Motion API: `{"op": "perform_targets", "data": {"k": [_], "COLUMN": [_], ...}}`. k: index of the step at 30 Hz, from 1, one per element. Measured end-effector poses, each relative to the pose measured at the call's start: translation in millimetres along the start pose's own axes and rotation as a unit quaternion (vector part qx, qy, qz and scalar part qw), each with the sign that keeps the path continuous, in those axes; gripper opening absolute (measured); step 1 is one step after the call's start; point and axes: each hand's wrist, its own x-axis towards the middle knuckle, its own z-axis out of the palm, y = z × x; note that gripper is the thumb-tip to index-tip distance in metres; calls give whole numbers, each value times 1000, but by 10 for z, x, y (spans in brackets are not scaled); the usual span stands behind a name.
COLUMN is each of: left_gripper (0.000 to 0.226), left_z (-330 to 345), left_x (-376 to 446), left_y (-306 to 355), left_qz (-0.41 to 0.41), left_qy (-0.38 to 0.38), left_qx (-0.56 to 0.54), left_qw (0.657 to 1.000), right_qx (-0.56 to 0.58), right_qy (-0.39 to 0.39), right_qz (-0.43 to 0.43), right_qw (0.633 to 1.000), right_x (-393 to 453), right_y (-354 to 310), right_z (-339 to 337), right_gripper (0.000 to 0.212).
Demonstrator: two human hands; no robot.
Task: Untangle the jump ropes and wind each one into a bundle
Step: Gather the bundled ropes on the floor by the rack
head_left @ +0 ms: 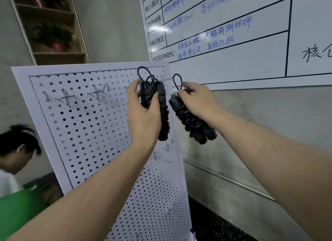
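Two black jump ropes are each wound round their handles into a bundle. My left hand [143, 113] grips the left bundle [161, 107] upright in front of the white pegboard [86, 125]; a cord loop sticks up above it. My right hand [197, 100] pinches the top of the right bundle [192, 122], which hangs tilted down to the right. A cord loop of the right bundle rises near a metal hook at the pegboard's top right corner.
Metal hooks [65, 98] jut from the pegboard's upper rows, and more sit lower right. A whiteboard [233, 43] with writing hangs on the wall behind. A person [16, 151] bends low at the left. A shelf with plants [53, 34] stands at the upper left.
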Motion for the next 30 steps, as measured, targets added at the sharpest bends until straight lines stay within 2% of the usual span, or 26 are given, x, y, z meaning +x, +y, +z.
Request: {"op": "perform_targets", "data": {"k": [9, 15, 19, 24, 27, 30], "left_gripper": [51, 48, 50, 61, 60, 54], "left_z": [-132, -149, -166, -172, -157, -100], "left_x": [-44, 10, 30, -68, -318, -697], "left_y": [-39, -157, -198, -311, -428, -635], "left_qz": [-27, -56, -45, -1, 68, 114], "left_qy": [-28, -18, -16, -23, -2, 11], "left_qx": [17, 35, 55, 87, 152, 135], "left_qw": [999, 998, 997, 996, 986, 984], "right_qx": [-22, -44, -43, -7, 20, 26], "right_qy": [-21, -24, -37, -51, -26, 14], "right_qz": [11, 22, 34, 40, 39, 43], "right_qw": [999, 999, 998, 998, 999, 999], "right_x": [23, 68, 154, 140, 68, -146], "right_y": [-74, -181, -173, -27, 95, 332], "right_z": [5, -4, 84, 219, 247, 219], "right_gripper": [33, 37, 40, 36, 46, 45]}}
